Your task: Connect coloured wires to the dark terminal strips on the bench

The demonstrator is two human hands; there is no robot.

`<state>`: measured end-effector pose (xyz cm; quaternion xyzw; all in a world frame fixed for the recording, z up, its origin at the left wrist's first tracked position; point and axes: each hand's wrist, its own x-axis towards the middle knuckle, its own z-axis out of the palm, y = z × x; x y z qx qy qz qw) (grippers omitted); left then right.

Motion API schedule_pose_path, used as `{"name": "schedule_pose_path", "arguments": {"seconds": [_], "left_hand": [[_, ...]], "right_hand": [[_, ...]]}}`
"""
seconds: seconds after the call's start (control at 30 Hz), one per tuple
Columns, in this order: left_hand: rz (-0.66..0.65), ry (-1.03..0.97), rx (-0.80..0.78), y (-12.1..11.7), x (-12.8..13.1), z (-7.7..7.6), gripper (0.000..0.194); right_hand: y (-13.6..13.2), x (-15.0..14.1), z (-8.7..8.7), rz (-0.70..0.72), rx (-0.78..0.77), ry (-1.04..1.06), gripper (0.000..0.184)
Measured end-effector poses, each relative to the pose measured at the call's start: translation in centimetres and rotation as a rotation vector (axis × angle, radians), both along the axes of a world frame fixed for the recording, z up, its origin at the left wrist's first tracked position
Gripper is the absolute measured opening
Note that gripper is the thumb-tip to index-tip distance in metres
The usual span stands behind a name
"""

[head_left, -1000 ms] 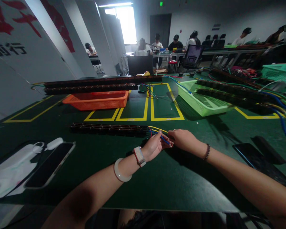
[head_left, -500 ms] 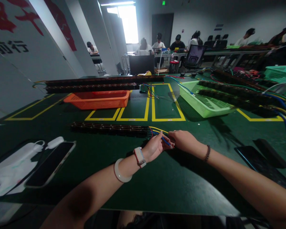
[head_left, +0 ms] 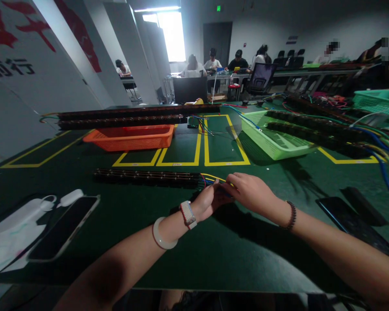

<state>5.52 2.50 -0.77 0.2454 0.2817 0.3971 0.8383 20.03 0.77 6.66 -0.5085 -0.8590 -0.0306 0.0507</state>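
Note:
A long black strip (head_left: 145, 175) with metal contacts lies across the green table, and yellow, blue and red wires (head_left: 211, 177) come out of its right end. My left hand (head_left: 210, 203) is closed around the wires just past that end, palm turned up. From the right, my right hand (head_left: 251, 192) meets it with fingers pinched on the wires' free ends. The two hands touch, and their fingers hide the wire tips.
An orange basket (head_left: 132, 140) stands under two more black strips (head_left: 123, 119). At right, a light green basket (head_left: 275, 144) supports wired strips (head_left: 317, 134). Phones lie at left (head_left: 65, 229) and right (head_left: 346, 220). Several people sit at far tables.
My right hand has moved left over the fingers of my left hand, covering the blue wire end that showed before. The view has shifted slightly.

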Motion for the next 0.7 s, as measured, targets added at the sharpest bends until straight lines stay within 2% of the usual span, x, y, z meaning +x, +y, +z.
{"name": "schedule_pose_path", "arguments": {"seconds": [0.1,0.2,0.4,0.57,0.7], "left_hand": [[0.010,0.050,0.015,0.0,0.0,-0.1,0.031],[0.007,0.076,0.016,0.0,0.1,-0.1,0.034],[0.052,0.023,0.009,-0.1,0.2,0.2,0.032],[-0.030,0.100,0.069,-0.8,0.3,0.9,0.036],[-0.181,0.189,0.159,-1.0,0.1,0.9,0.050]], "right_hand": [[-1.0,-0.6,-0.1,0.035,-0.059,-0.025,0.033],[-1.4,-0.9,-0.9,0.055,-0.108,-0.063,0.027],[-0.6,-0.5,-1.7,-0.015,-0.102,-0.099,0.021],[0.1,0.0,-1.0,0.051,-0.050,-0.042,0.024],[0.7,0.1,-0.8,0.061,-0.107,-0.011,0.022]]}}
